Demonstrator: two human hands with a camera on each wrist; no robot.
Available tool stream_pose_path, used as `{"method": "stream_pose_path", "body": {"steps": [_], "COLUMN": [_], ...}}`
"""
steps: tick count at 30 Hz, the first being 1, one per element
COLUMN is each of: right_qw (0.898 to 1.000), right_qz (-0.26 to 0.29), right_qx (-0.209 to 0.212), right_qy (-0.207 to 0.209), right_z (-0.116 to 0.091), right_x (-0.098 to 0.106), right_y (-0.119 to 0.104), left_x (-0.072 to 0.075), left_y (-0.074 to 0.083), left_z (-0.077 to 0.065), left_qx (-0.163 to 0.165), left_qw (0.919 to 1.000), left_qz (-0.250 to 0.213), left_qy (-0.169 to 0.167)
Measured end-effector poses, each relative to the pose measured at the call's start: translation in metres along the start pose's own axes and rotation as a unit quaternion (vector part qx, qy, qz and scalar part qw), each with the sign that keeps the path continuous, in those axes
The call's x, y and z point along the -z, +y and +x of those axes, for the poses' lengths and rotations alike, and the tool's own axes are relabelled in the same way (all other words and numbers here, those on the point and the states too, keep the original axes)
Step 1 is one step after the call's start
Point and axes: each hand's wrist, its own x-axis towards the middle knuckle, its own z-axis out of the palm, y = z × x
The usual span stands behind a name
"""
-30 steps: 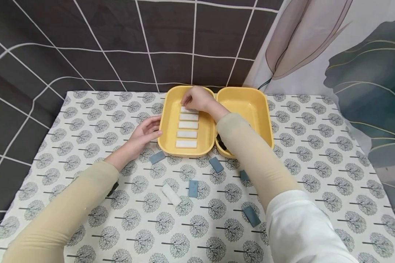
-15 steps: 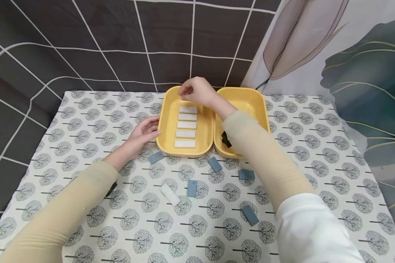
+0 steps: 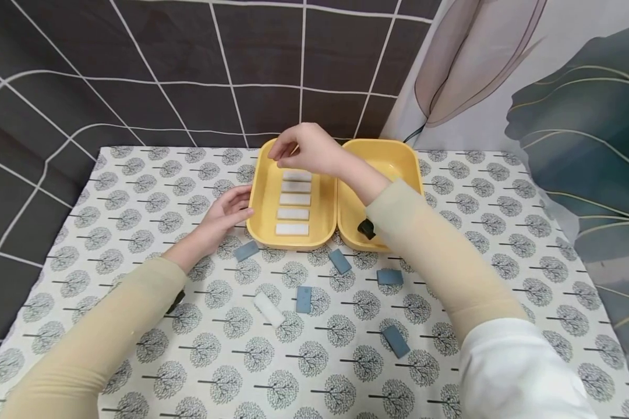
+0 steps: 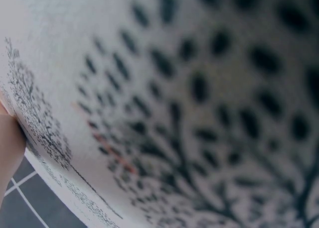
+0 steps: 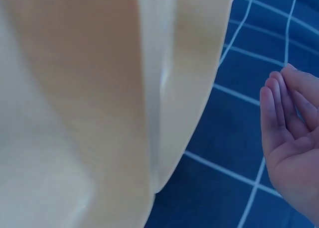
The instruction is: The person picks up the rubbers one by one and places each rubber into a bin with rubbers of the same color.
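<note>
My left hand (image 3: 217, 221) rests against the outer left side of a yellow tray (image 3: 322, 218), its fingers loose and its thumb tip at the rim. Inside this tray, several white rectangular tiles (image 3: 293, 214) lie in a column. Above the tray's far end hovers my right hand (image 3: 306, 150), fingers loosely bent, hiding part of the far interior. In the right wrist view nothing shows between that hand's thumb and fingers (image 5: 279, 108). The left wrist view is mostly blurred cloth, with a little of the hand (image 4: 10, 153) at its edge.
A second yellow tray (image 3: 382, 154) stands against the first one's right side, partly covered by my right forearm. On the tree-print tablecloth (image 3: 204, 349) in front lie a white tile (image 3: 268, 309) and several blue tiles (image 3: 304, 299). A dark tiled-pattern backdrop (image 3: 262, 64) rises behind.
My right hand has lifted off the farthest white tile in the column and drawn up and slightly left in view. My left hand has stayed at the tray's side.
</note>
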Motion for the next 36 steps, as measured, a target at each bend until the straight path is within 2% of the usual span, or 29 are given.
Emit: {"method": "stream_pose_path", "body": {"steps": [15, 19, 28, 36], "right_qw": [0.995, 0.992, 0.987, 0.978], "right_qz": [0.002, 0.01, 0.012, 0.037], "right_qx": [0.077, 0.097, 0.122, 0.142], "right_qy": [-0.061, -0.075, -0.105, -0.147], "right_z": [-0.035, -0.043, -0.06, -0.069], "right_x": [-0.022, -0.031, -0.05, -0.067], "right_y": [-0.037, -0.043, -0.055, -0.056], "left_x": [0.0, 0.001, 0.001, -0.001], "left_y": [0.003, 0.002, 0.0, 0.003], "left_z": [0.0, 0.0, 0.002, 0.001], "left_qx": [0.008, 0.008, -0.014, -0.001], "left_qw": [0.9998, 0.9998, 0.9999, 1.0], "left_qz": [0.017, 0.018, 0.006, 0.008], "left_qy": [0.005, 0.004, 0.0, -0.001]}}
